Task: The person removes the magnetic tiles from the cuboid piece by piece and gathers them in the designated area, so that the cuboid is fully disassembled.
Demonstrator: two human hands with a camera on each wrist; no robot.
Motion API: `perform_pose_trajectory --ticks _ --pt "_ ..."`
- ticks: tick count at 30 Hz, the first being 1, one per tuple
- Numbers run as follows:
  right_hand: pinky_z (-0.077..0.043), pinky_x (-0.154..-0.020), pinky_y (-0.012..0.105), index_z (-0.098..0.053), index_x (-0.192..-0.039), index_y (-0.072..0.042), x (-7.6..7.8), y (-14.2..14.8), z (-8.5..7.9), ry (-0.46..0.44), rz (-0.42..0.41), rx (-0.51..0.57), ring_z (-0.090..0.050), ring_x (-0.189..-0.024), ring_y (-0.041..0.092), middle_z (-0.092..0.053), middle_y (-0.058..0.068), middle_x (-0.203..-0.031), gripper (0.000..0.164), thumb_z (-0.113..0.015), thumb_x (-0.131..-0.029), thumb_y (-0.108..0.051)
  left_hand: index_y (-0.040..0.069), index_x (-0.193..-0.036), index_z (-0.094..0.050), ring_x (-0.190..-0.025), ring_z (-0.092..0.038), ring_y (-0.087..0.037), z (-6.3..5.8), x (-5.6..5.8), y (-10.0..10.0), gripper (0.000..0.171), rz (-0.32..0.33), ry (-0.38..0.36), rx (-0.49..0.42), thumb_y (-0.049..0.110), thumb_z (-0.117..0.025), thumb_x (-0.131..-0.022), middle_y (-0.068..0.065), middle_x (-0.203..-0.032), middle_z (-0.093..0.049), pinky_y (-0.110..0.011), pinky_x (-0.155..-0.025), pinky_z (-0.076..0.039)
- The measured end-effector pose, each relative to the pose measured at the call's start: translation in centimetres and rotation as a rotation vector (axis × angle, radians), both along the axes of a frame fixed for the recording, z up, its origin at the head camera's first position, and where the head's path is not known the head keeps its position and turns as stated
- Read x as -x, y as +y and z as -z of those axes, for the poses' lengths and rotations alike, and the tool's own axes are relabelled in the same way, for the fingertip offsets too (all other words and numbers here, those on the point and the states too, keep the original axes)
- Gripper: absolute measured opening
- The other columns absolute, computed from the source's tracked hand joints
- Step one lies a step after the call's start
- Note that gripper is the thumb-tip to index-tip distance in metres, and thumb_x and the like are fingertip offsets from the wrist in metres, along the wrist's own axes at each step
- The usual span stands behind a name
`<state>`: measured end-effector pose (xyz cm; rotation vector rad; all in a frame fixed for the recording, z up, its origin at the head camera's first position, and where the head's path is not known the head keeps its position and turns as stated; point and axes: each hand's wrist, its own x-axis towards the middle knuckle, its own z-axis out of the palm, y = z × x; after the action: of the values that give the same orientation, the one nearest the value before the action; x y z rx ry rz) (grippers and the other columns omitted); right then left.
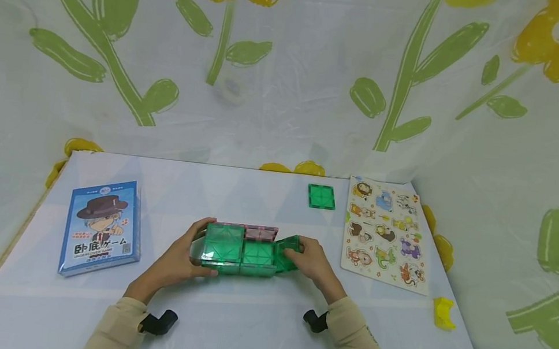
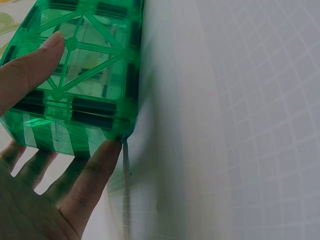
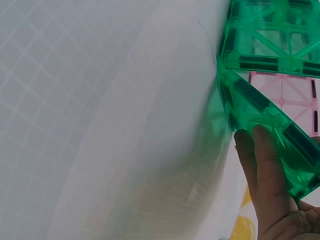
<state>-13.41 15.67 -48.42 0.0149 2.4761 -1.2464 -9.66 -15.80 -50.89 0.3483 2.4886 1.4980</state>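
A boxy structure of green translucent magnetic tiles (image 1: pixel 223 243) lies in the middle of the table. One pink magnetic tile (image 1: pixel 260 232) stands along its far side. My left hand (image 1: pixel 177 258) grips the structure's left end, with the thumb on one face and the fingers spread along the end, as the left wrist view shows. At the right end, my right hand (image 1: pixel 318 263) pinches a green tile (image 1: pixel 285 255) between thumb and fingers. That tile is tilted and meets the structure along one edge; in the right wrist view two fingers (image 3: pixel 267 165) press on it.
A single green tile (image 1: pixel 321 196) lies near the back edge. To the right are an animal sticker sheet (image 1: pixel 388 234) and a small yellow piece (image 1: pixel 443 313). A blue game box (image 1: pixel 101 228) lies at left. A flower-printed curtain (image 1: pixel 291 83) surrounds the table's back and sides.
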Motion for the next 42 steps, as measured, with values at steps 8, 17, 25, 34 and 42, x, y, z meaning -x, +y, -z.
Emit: perform_pose_trajectory --ticks 8,17,25,34,42 --pt "-0.041 -0.062 0.025 -0.068 -0.098 -0.006 0.1 0.0 0.2 -0.008 0.011 0.008 -0.050 -0.074 0.013 -0.057 0.000 -0.079 0.012 -0.064 -0.096 -0.017 0.019 -0.157 -0.023 -0.146 -0.030 -0.055 0.1 0.1 0.0 0.111 -0.004 -0.003 -0.007 0.019 -0.093 -0.070 -0.022 -0.159 -0.035 -0.062 -0.090 -0.056" --pt "-0.043 -0.065 0.025 -0.068 -0.099 -0.005 0.0 -0.1 0.5 0.011 0.001 0.062 -0.050 -0.075 0.012 -0.061 0.000 -0.080 0.011 -0.064 -0.096 -0.015 0.019 -0.158 -0.022 -0.146 -0.030 -0.054 -0.1 -0.1 -0.3 0.112 -0.016 -0.012 -0.008 0.017 -0.092 -0.071 -0.023 -0.159 -0.034 -0.059 -0.089 -0.057" --pt "-0.041 -0.060 0.024 -0.066 -0.093 -0.007 -0.4 0.2 0.2 0.021 0.032 0.069 -0.048 -0.068 0.012 -0.056 -0.002 -0.073 0.007 -0.066 -0.094 -0.014 0.019 -0.158 -0.022 -0.145 -0.030 -0.055 -0.1 -0.1 0.0 0.112 -0.011 -0.015 -0.009 0.017 -0.093 -0.070 -0.024 -0.159 -0.034 -0.063 -0.090 -0.055" --pt "-0.049 -0.069 0.023 -0.069 -0.108 -0.004 -0.1 1.0 0.0 0.013 0.059 0.081 -0.060 -0.080 0.011 -0.075 0.007 -0.097 0.017 -0.065 -0.095 -0.014 0.020 -0.157 -0.023 -0.146 -0.031 -0.053 -0.1 0.0 0.0 0.112 -0.010 -0.007 0.007 0.019 -0.093 -0.070 -0.022 -0.159 -0.036 -0.069 -0.096 -0.050" --pt "-0.055 -0.084 0.031 -0.068 -0.119 -0.002 0.6 2.0 -0.2 0.022 0.129 0.086 -0.065 -0.094 0.013 -0.075 0.015 -0.112 0.029 -0.066 -0.097 -0.021 0.020 -0.157 -0.022 -0.146 -0.032 -0.053 0.1 0.1 0.0 0.112 -0.005 0.001 0.016 0.020 -0.093 -0.070 -0.022 -0.158 -0.037 -0.073 -0.101 -0.043"
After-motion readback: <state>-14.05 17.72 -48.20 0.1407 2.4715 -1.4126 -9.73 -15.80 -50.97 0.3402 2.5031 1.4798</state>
